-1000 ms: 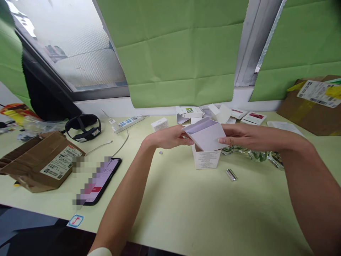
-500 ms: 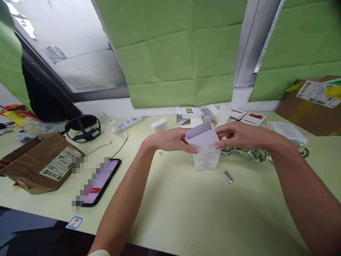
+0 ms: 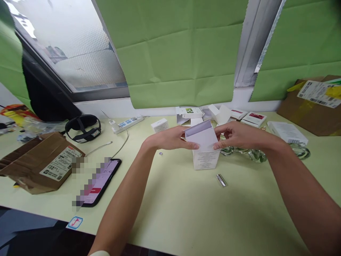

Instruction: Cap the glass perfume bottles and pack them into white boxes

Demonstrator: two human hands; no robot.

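Observation:
A white cardboard box (image 3: 205, 160) with small printed text stands on the table, its raised top flap tilted back. My left hand (image 3: 174, 138) closes on its left side, the thumb lying across the front of the white upper part. From the right, my right hand (image 3: 236, 135) grips the opposite side, thumb at the front edge. Fingers behind the box are partly hidden. Just in front lies a small shiny silver cylinder (image 3: 221, 180), perhaps a pair side by side. Crinkled clear plastic (image 3: 257, 155) with green tints rests beneath my right forearm.
Several small white cartons (image 3: 190, 113) sit along the wall. On the left are a brown cardboard box (image 3: 53, 167), a phone (image 3: 103, 183), a black headset (image 3: 84, 133) and a power strip (image 3: 130, 123). Another brown carton (image 3: 306, 108) stands at the far right.
The silver cylinder has rolled slightly left and toward me. Both hands keep their hold on the white box, with the thumbs a little higher on it.

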